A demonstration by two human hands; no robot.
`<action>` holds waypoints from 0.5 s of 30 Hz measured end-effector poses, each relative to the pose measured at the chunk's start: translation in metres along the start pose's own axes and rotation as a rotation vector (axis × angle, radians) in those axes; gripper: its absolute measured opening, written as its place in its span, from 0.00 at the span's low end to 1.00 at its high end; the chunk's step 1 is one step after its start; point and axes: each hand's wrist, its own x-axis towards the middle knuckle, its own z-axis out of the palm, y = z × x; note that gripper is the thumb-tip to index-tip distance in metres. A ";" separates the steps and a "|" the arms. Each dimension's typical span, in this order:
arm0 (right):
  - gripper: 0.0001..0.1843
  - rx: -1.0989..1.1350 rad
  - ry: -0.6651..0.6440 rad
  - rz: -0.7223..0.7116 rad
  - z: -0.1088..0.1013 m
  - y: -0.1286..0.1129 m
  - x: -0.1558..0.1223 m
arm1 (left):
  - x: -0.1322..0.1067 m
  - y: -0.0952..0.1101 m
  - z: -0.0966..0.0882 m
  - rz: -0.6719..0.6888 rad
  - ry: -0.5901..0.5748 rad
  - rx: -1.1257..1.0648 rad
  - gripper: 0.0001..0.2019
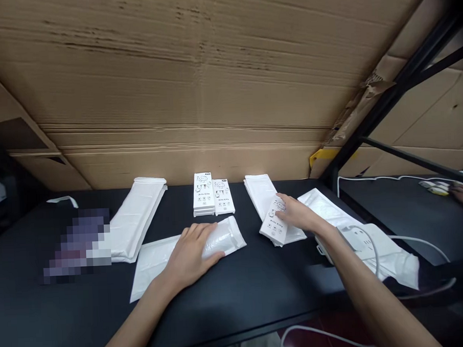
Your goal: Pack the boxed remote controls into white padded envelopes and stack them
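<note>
Left hand [191, 257]: spread flat, pressing mailer [222, 239], lower center
Right hand [298, 214]: fingers spread on box [274, 222], atop envelopes [260, 192]

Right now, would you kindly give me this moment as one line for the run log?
left hand: on padded white envelope | right hand: on white box | nearby: white boxes

White mailer [225, 236] lies bulging; white Hello Kitty box [274, 222] slants across another mailer [260, 191].
</note>
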 end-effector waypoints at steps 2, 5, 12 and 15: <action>0.34 0.007 0.001 -0.006 -0.001 0.005 0.004 | 0.000 0.000 0.000 -0.005 0.008 0.000 0.28; 0.34 -0.012 0.019 0.016 -0.004 0.004 0.004 | 0.000 0.000 0.000 -0.018 0.012 0.004 0.27; 0.36 -0.115 0.204 0.121 -0.024 -0.016 -0.019 | 0.000 -0.002 0.002 -0.012 0.028 0.032 0.25; 0.37 -0.129 0.310 0.159 -0.028 -0.031 -0.030 | 0.000 -0.003 0.003 0.002 0.036 0.043 0.26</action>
